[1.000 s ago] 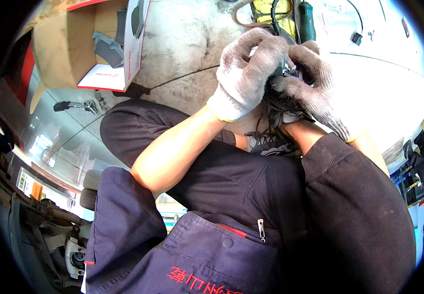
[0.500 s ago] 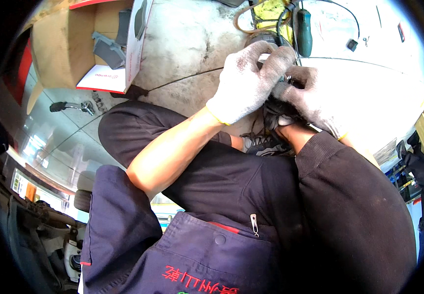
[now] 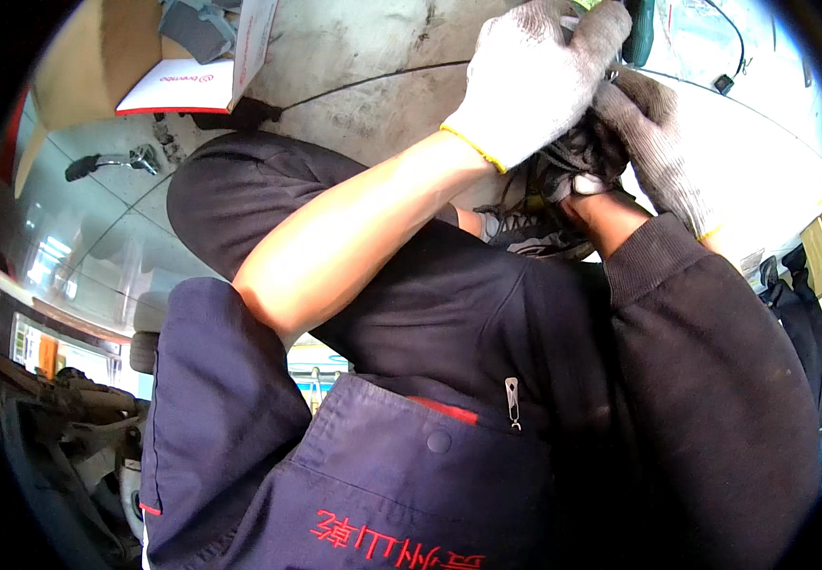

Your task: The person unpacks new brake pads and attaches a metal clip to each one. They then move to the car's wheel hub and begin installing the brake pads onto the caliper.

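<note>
My left hand, in a soiled white knit glove with a yellow cuff edge, is closed, thumb and fingers pinched together at the top of the view. Close against it, my right hand, in a greyer glove, has its fingers curled. A small shiny metal bit shows between the two hands; the gloves hide the rest of what they grip. Just beyond the fingers lies a green screwdriver handle. Below the hands are my dark laced shoes, at my crossed legs.
An open cardboard box at the upper left holds grey brake pads. A ratchet wrench lies on the tiled floor near my knee. At the upper right is a cable with a black connector. Dark trouser legs show at the far right.
The view has shifted, so the box sits higher and both hands appear farther up and right. My hands stay together, fingers still closed; the yellow item beyond them is now mostly out of view.
</note>
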{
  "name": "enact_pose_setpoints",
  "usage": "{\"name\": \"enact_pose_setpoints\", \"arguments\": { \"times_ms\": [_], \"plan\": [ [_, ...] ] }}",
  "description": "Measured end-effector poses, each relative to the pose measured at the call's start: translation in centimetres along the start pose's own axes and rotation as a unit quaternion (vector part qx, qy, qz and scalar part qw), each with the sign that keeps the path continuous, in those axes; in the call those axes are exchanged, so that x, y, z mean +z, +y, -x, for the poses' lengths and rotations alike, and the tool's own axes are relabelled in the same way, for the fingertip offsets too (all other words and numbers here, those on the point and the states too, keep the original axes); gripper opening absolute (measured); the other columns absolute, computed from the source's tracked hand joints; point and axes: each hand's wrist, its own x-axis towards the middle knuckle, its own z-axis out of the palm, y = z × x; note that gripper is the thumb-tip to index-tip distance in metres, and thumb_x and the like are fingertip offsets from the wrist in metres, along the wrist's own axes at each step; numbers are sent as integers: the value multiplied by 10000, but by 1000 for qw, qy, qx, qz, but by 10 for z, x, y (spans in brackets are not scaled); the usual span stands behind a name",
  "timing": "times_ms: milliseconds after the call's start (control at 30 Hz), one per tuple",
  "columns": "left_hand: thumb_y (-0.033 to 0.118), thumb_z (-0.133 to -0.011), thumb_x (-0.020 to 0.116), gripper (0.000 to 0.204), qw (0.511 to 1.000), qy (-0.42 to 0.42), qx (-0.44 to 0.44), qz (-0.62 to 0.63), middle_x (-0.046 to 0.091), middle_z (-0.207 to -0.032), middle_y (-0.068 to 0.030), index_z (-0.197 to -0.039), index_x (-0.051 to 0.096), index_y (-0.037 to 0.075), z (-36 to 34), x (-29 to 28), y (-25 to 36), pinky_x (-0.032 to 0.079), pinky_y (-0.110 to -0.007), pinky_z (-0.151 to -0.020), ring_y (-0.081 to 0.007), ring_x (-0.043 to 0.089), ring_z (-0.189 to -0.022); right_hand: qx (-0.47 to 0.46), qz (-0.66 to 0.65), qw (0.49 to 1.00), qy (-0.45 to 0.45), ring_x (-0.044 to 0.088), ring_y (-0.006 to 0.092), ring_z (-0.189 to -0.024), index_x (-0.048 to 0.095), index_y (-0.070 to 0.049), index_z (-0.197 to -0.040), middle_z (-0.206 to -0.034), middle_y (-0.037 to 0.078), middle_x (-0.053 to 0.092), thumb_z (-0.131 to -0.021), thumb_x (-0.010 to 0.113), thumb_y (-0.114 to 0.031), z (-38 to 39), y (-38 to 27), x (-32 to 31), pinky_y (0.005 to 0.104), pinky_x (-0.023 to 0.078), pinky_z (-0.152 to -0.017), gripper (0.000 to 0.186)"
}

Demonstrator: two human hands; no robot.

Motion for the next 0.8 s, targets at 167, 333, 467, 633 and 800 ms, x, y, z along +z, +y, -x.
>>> {"name": "enact_pose_setpoints", "arguments": {
  "times_ms": [167,333,467,633,800],
  "plan": [
    [337,-965,520,352,970,49,-158,178,664,-860,-238,-1039,646,16,1,6,2,516,-462,-733,-406,653,-850,-45,113,993,-1,653,233,-981,544,99,-1253,-1106,202,662,-871,721,-227,-14,-2,1,341,530,-872,533],
    [236,-962,510,278,972,75,-177,138,652,-903,-230,-1119,621,35,10,12,-2,515,-466,-726,-390,645,-842,-106,179,978,24,668,187,-851,606,76,-1187,-988,152,700,-892,692,-233,-52,48,-30,321,545,-785,436],
    [117,-926,499,328,996,74,-39,12,626,-964,-210,-1244,548,58,17,21,-16,507,-482,-693,-389,622,-820,-89,219,971,-49,671,170,-837,630,58,-1146,-949,144,703,-884,701,-236,-57,27,-30,303,548,-758,400],
    [112,-914,492,361,996,79,-38,13,613,-1008,-224,-1268,517,45,24,22,-20,501,-491,-702,-402,610,-830,-86,188,978,-19,671,204,-911,647,51,-1136,-1004,167,701,-873,694,-227,-42,22,-14,321,531,-840,386],
    [79,-865,521,436,987,159,-14,-15,592,-1000,-210,-1299,506,41,22,27,-19,486,-503,-672,-399,601,-815,-69,191,978,47,673,284,-986,638,23,-1185,-1068,210,691,-902,647,-319,-17,-1,11,346,510,-882,444]
  ]
}}
